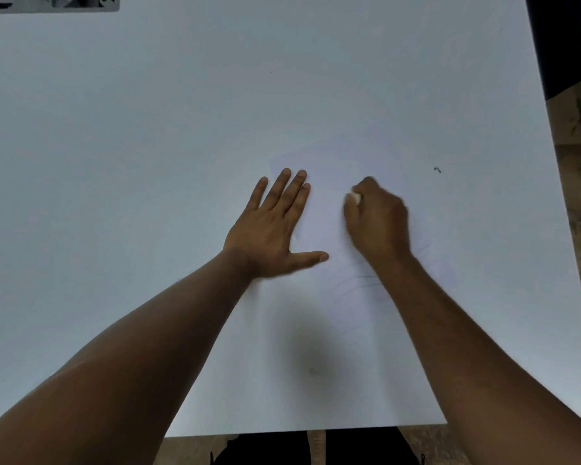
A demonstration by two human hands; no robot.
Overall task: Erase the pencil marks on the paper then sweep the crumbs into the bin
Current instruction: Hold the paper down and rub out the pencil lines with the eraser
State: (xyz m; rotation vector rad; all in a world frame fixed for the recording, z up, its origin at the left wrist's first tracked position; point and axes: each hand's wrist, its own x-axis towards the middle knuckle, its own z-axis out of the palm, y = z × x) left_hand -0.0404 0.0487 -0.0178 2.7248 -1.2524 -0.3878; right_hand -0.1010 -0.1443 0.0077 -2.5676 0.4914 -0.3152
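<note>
Paper (332, 209): lying flat on the white table (148, 129), right of centre, turned at an angle; white on white, so its edges are only faintly showing. Sitting within easy reach of both hands, probably so one can pin it while the other rubs.

Pencil marks (359, 280): faint curved lines showing on the near part of the sheet, just beside the right wrist. Judging from these, the erasing is not finished.

Left hand (275, 229): lying flat, fingers straight and spread, thumb stretched out toward the right hand; gripping nothing. It is pressing on the sheet's left part, most likely bracing it so it is not sliding or crumpling under the rubbing.

Right hand (376, 219): fingers curled tight, pinching a small white eraser (355, 197) at the fingertips, knuckles up. The hand is looking blurred, which suggests rubbing. Whether the eraser is touching the sheet I cannot tell, though it is sitting low over the sheet's middle.

Crumbs: none I can make out; too small or too pale against the sheet.

Dark speck (437, 169): lying on the table to the right, well apart from the sheet; could be a stray mark or scrap, cannot tell.

Bin: not plainly seen. A grey object (81, 3) is cut off at the far left corner; what it is I cannot tell.

Stage, as I judge it: erasing under way, sweeping not yet begun.
</note>
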